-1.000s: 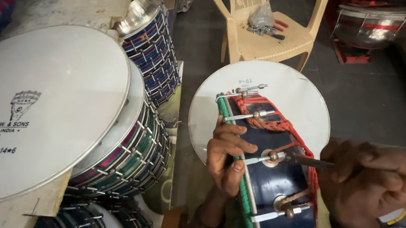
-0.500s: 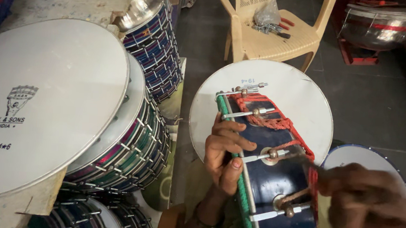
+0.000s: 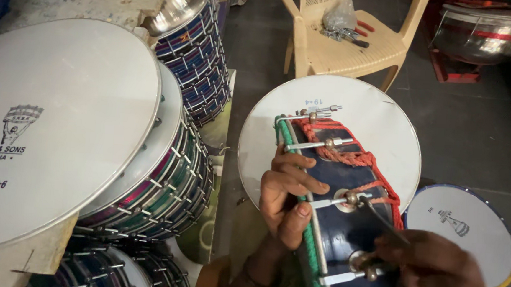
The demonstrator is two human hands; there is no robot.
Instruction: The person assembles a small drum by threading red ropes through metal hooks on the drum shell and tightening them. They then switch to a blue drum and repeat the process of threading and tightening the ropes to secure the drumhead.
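Note:
A dark blue drum lies on its side in front of me, with a green rim, metal tension rods and a red cord along its far edge. My left hand grips the drum's green rim, fingers over a tension rod. At the lower right, my right hand holds a thin metal tool, whose tip touches a tension-rod nut on the drum's side.
A white drum head stands behind the blue drum. Stacked drums with white heads fill the left. A small white drum lies at the right. A plastic chair with tools stands at the back.
My right hand has dropped lower and nearer the frame's bottom edge with the tool. The view has shifted, and the small white drum at the right now shows.

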